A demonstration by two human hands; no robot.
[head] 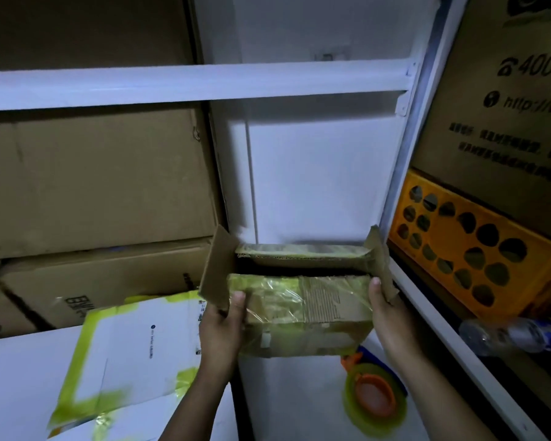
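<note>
At the far left, stacked brown cartons (93, 186) and a white taped parcel (134, 345) are seen. The left hand (221, 326) is clamped on the left end of the open cardboard box (306, 313), thumb pressed beside the raised flap. The right end is gripped by the right hand (385, 310). The box is held clear of any surface, before the lower bay of the white shelf (204, 84). A carry, by the look of it, with no setting-down yet. The box must be kept level and its flaps steered between the cartons and the orange crate (477, 249).
</note>
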